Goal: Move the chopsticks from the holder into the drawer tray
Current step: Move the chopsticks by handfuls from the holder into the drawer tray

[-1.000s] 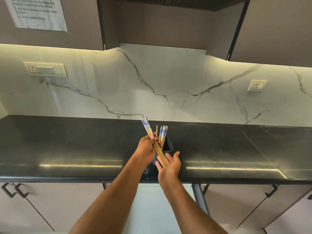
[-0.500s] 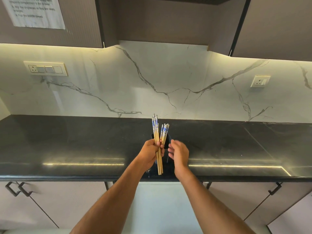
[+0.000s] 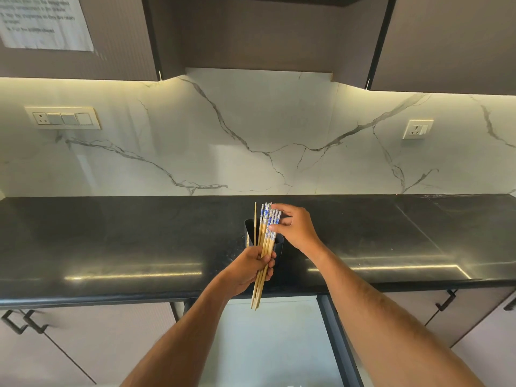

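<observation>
Chopsticks with blue-and-white patterned tops and plain wooden shafts form a bundle at the near middle of the scene, and the left hand holds them. Its fingers are clamped around the shafts a little below the middle of the bundle. The narrow wooden tips point down past the near edge of the black countertop, and the patterned tops fan upward and slightly right.

Just behind the bundle stands the black holder on the countertop, near its front edge. One plain wooden chopstick stands upright at the holder's left side, apart from the bundle. Whether other chopsticks remain inside the holder cannot be told, because the bundle covers its mouth.

The right hand is to the right of the patterned tops, above and slightly beyond the holder. Its fingers are loosely curled, with the index fingertip and thumb tip touching the upper ends of the chopsticks at the right side of the fan. Whether they pinch a particular stick cannot be told.

Both forearms reach in from the near edge of the scene. Beyond the countertop rises a white marble backsplash with grey veins, carrying a switch plate on the far left and a socket on the far right. Dark upper cabinets hang above, and a printed paper sheet is stuck to the leftmost one. Lower cabinets with dark handles sit below the countertop.
</observation>
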A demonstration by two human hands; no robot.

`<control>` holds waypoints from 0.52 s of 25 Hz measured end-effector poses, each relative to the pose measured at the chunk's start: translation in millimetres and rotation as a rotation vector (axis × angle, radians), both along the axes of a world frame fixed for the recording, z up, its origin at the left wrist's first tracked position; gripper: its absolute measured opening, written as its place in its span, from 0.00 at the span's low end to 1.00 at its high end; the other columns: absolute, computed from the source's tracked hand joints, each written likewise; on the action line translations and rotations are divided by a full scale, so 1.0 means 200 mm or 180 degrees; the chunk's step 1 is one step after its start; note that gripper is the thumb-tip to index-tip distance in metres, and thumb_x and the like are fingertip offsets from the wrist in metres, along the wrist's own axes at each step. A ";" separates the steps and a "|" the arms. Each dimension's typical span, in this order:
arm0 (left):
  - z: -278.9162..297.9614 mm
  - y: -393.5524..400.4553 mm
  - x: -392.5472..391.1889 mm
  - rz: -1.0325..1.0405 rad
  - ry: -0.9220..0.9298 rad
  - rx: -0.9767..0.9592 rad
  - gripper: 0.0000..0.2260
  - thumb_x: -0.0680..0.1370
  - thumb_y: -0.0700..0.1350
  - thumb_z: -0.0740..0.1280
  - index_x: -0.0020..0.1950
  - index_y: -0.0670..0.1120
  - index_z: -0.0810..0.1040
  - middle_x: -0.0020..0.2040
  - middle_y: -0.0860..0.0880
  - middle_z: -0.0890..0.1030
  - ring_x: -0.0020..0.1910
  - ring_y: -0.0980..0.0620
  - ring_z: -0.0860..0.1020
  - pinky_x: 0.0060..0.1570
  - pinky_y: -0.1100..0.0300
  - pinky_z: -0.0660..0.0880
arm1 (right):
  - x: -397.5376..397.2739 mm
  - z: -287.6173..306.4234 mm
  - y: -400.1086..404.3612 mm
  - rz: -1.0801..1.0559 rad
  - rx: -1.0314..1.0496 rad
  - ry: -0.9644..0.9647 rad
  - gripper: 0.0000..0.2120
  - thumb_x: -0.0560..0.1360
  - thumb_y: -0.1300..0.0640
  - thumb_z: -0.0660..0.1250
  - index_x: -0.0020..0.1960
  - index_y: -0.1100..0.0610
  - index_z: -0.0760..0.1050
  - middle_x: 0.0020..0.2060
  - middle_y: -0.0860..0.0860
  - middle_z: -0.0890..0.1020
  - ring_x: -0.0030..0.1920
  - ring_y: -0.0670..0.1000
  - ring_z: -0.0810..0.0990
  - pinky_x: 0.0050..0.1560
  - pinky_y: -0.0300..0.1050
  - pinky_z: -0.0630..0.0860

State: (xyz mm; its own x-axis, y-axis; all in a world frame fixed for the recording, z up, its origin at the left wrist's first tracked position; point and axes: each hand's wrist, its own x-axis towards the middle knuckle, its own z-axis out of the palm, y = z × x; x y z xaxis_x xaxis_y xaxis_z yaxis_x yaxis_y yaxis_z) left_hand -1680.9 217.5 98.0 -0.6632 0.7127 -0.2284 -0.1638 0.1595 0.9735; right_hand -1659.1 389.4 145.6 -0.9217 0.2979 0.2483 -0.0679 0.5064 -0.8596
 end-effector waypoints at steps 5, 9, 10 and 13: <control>-0.01 0.00 0.02 -0.0004 0.0108 -0.0165 0.12 0.85 0.37 0.53 0.56 0.38 0.77 0.41 0.45 0.77 0.39 0.50 0.78 0.44 0.59 0.79 | 0.02 -0.02 0.00 -0.0176 -0.0185 0.0003 0.25 0.70 0.66 0.78 0.64 0.58 0.78 0.57 0.54 0.85 0.50 0.48 0.86 0.47 0.37 0.83; -0.02 0.00 0.04 -0.0021 0.0269 -0.0311 0.12 0.85 0.36 0.54 0.55 0.37 0.77 0.41 0.44 0.78 0.39 0.49 0.80 0.43 0.59 0.80 | 0.05 -0.02 -0.03 -0.0284 -0.0281 0.0055 0.25 0.70 0.66 0.78 0.66 0.58 0.78 0.56 0.53 0.85 0.50 0.48 0.86 0.46 0.36 0.83; -0.03 0.00 0.04 -0.0011 0.0304 -0.0342 0.12 0.85 0.36 0.55 0.55 0.36 0.77 0.41 0.43 0.79 0.40 0.49 0.81 0.43 0.59 0.80 | 0.06 -0.03 -0.04 -0.0320 -0.0327 0.0056 0.24 0.70 0.66 0.78 0.65 0.59 0.78 0.55 0.54 0.86 0.50 0.49 0.86 0.48 0.42 0.84; -0.03 -0.02 0.05 0.0114 0.0478 -0.0468 0.10 0.84 0.36 0.58 0.54 0.37 0.79 0.41 0.43 0.82 0.40 0.49 0.83 0.44 0.57 0.82 | 0.09 -0.05 -0.05 -0.0447 -0.0690 0.0054 0.22 0.69 0.68 0.78 0.62 0.59 0.80 0.52 0.56 0.87 0.49 0.52 0.87 0.50 0.54 0.85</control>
State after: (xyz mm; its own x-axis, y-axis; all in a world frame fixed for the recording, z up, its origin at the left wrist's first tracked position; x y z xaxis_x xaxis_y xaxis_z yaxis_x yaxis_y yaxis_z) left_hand -1671.0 213.5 91.8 -0.7220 0.6543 -0.2250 -0.0269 0.2984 0.9541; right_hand -1641.6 379.5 135.6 -0.8638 0.4707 0.1798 -0.0253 0.3159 -0.9484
